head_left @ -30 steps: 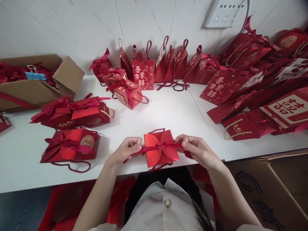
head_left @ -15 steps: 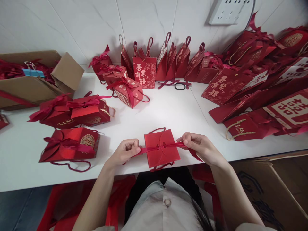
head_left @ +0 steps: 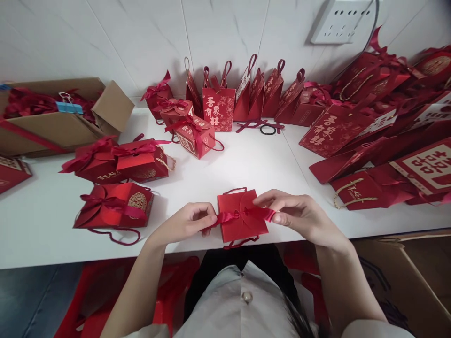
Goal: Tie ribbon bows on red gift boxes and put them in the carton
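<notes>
A red gift box (head_left: 234,233) with cord handles rests on the white table in front of me. A red satin ribbon (head_left: 228,216) passes across its closed top flaps, crossing at the middle. At the box's left side, my left hand (head_left: 199,219) pinches one end of the ribbon between thumb and finger. My right hand (head_left: 291,211) is over the box's right edge, thumb and fingertips closed on the other ribbon end. Left of my left hand stands a red box (head_left: 118,206) with a tied ribbon bow and a cord handle.
More bowed boxes (head_left: 143,162) stand to the left, near an open cardboard carton (head_left: 42,131) of red ribbons. Red bags (head_left: 220,110) line the wall, and a black ring (head_left: 268,129) lies before them. Stacked red bags and boxes (head_left: 362,188) crowd the right side.
My right hand has moved inward over the box's right edge, and its ribbon end now looks shorter. The ribbon is less taut. The whole view has shifted slightly.
</notes>
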The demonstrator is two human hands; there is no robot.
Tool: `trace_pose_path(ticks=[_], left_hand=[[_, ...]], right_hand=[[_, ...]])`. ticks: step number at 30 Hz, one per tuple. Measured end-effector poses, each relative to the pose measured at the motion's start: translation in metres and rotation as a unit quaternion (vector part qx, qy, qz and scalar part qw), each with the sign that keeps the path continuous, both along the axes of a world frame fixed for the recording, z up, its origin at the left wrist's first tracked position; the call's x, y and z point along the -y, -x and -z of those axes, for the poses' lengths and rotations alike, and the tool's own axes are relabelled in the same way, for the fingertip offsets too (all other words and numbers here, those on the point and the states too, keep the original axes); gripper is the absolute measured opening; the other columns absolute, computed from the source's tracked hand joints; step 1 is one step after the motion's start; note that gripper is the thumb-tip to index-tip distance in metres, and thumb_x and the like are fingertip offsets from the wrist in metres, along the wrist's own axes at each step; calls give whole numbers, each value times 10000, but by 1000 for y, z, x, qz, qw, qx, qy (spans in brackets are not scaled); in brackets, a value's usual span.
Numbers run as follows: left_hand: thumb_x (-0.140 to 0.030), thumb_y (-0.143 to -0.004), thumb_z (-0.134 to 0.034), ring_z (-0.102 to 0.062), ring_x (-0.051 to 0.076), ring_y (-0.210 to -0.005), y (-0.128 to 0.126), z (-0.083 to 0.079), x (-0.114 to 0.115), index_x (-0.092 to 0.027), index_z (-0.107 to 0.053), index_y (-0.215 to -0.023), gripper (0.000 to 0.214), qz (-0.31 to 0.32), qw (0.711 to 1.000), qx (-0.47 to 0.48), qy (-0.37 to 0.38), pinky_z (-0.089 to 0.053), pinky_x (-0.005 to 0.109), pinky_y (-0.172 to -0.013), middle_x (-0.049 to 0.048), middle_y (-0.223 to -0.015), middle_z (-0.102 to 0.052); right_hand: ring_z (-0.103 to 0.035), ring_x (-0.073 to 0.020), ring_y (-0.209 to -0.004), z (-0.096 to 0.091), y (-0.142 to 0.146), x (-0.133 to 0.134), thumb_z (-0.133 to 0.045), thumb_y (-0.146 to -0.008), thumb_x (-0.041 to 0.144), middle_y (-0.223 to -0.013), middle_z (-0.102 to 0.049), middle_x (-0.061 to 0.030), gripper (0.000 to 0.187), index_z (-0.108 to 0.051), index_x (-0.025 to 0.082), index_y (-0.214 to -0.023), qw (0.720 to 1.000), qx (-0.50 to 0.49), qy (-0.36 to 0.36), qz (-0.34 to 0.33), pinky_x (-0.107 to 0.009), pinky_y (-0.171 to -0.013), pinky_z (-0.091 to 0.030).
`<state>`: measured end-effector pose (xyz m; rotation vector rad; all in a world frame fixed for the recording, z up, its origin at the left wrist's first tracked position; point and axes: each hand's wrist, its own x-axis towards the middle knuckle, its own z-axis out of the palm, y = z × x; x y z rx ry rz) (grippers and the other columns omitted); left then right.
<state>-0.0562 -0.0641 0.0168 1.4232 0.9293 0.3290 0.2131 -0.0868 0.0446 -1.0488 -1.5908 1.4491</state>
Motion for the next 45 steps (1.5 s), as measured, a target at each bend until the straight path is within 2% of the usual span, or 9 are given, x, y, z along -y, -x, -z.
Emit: trace_pose_path(ticks=[3,6,9,13,20,27,35,40,45], left_hand=[[-394,-872,-490,-466,94,-549,-3,-17,6,-193,-530,-871,204,-36,999,-38,-3,-375,205,-518,-49,-617,-473],[-359,-893,-441,-455,97,-558,-5,-29,13,-218,-559,-1000,213,-38,993,-89,-62,-378,205,-518,-47,-647,-487],[-377,-870,-486,-522,120,-646,-5,-36,18,-224,-609,-937,208,-12,978,-155,-140,-410,230,-580,-20,-775,-604],[-301,-835,-547,-589,159,-804,-8,-41,21,-256,-591,-957,137,-7,933,-234,-273,-428,259,-704,-16,-959,-636],[-296,-923,-445,-503,103,-569,-14,-53,15,-214,-587,-832,187,64,852,-298,-426,-357,251,-541,-7,-858,-554],[-337,-927,-462,-542,122,-671,-32,-73,-11,-199,-594,-823,217,96,857,-254,-438,-385,257,-621,-6,-866,-575],[-260,-891,-514,-588,138,-797,-41,-43,-46,-208,-612,-800,143,69,925,-114,-355,-432,260,-748,-17,-854,-633],[-211,-898,-493,-584,117,-773,-38,-17,-30,-214,-567,-879,77,-32,936,-85,-340,-446,246,-728,-27,-849,-634],[-169,-874,-518,-560,161,-860,-37,-10,-5,-204,-597,-844,92,-45,916,-77,-391,-461,289,-777,13,-838,-618]], right_hand=[[-586,-242,-1095,-2,20,1,-610,-862,336,-1224,-628,-66,159,-698,231,-784,999,27,-38,-1,-414,-918,-467],[-636,-224,-965,5,35,2,-579,-878,321,-1047,-702,-64,148,-701,237,-863,993,77,-72,52,-385,-846,-500],[-647,-200,-829,16,43,2,-569,-883,303,-876,-714,-41,150,-698,236,-847,981,117,-114,102,-379,-839,-494],[-642,-209,-877,26,49,4,-527,-898,254,-927,-708,-58,162,-687,231,-910,973,119,-149,133,-384,-842,-485],[-651,-201,-890,30,54,7,-550,-858,235,-890,-701,-29,64,-604,234,-893,972,115,-77,190,-363,-823,-491],[-647,-185,-859,27,55,6,-559,-852,208,-890,-723,-3,145,-682,262,-904,977,117,-95,153,-366,-876,-451],[-606,-180,-778,27,53,4,-561,-819,154,-797,-702,-4,171,-694,251,-777,976,106,-139,130,-353,-831,-431],[-617,-183,-784,34,57,3,-577,-811,176,-797,-693,-16,119,-666,233,-756,977,35,-118,172,-334,-766,-461],[-610,-173,-785,39,62,6,-604,-825,228,-801,-685,-12,85,-671,231,-774,973,4,-98,210,-323,-768,-460]])
